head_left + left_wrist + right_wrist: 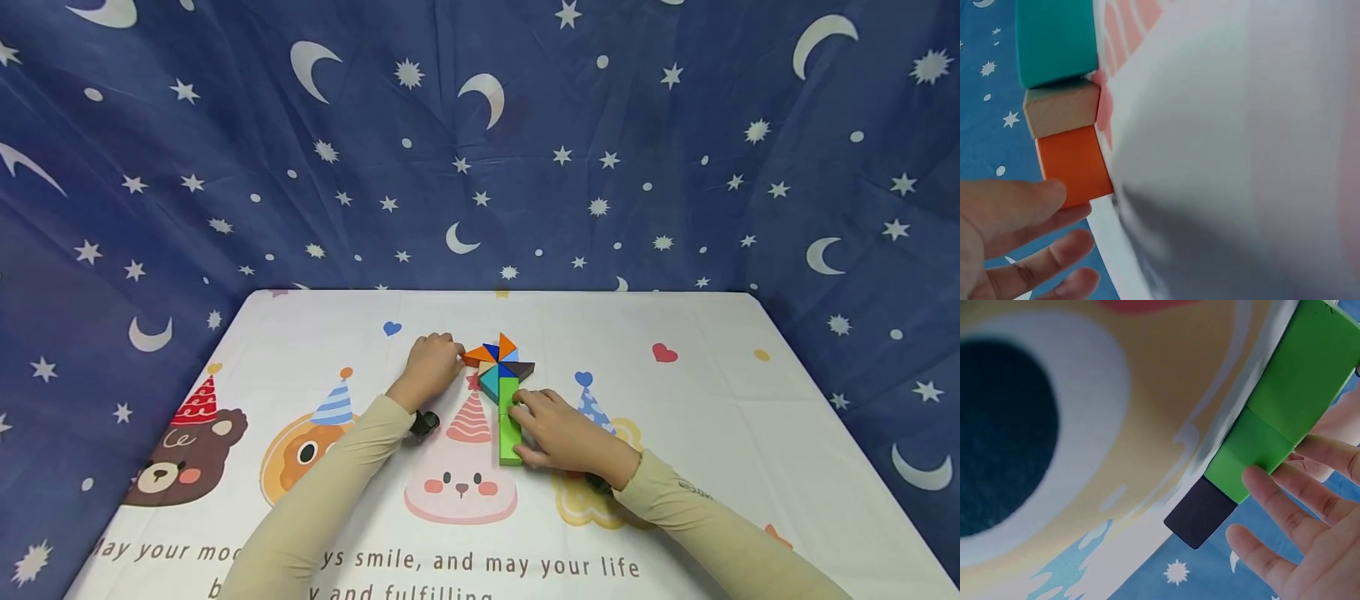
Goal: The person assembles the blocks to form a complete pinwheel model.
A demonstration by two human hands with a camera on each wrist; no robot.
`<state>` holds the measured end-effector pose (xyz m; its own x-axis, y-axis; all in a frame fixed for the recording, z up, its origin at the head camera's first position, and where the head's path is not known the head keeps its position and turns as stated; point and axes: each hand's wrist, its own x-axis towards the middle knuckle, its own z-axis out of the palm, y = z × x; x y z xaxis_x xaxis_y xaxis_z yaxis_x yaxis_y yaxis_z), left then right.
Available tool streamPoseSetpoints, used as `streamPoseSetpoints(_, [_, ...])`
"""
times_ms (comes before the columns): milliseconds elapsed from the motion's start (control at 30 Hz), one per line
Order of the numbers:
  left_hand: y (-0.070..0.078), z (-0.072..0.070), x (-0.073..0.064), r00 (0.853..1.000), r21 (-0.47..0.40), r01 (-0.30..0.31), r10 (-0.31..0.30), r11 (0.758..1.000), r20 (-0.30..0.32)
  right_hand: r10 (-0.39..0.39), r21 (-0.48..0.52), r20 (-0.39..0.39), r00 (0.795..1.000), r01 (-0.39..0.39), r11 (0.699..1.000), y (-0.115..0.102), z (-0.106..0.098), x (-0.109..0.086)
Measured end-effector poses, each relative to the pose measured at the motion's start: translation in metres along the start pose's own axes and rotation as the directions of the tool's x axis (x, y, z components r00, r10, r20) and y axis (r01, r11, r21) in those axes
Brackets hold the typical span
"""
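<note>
Triangular blocks form a pinwheel in the head view: two orange, others blue, light blue, dark brown, teal (pixel 489 383) and plain wood (pixel 1063 110). Below it, two green rectangular blocks (pixel 510 440) stand end to end like a stem. At the pinwheel's left tip, my left hand (pixel 431 367) pinches the orange triangular block (pixel 1077 164) between thumb and forefinger. My right hand (pixel 562 433) lies along the right side of the green blocks (pixel 1304 369), its extended fingertips touching them. The dark brown block (pixel 1200 512) shows just beyond those fingers in the right wrist view.
A white tablecloth (pixel 705 400) printed with cartoon animals and lettering covers the table. Behind it hangs a dark blue curtain (pixel 525 225) with moons and stars. Dark wrist cameras (pixel 425 424) are strapped near both hands.
</note>
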<state>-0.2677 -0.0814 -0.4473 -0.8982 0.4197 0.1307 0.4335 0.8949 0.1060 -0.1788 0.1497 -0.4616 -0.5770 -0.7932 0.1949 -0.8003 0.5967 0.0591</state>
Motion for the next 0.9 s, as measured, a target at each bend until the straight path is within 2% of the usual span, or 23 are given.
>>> streamPoseSetpoints(600, [0.003, 0.002, 0.0, 1.0, -0.028, 0.004, -0.003, 1.0, 0.023, 0.012, 0.009, 0.022, 1.0, -0.012, 1.0, 0.0, -0.001, 0.0])
streamPoseSetpoints(700, [0.003, 0.001, 0.003, 0.999, -0.029, -0.003, 0.004, 1.0, 0.047, 0.014, 0.009, 0.024, 1.0, -0.014, 1.0, -0.001, -0.001, 0.0])
streamPoseSetpoints(900, [0.003, 0.001, 0.013, 0.989, -0.024, -0.035, 0.038, 0.999, 0.143, 0.009, 0.006, 0.012, 1.0, -0.009, 1.0, -0.001, -0.001, 0.0])
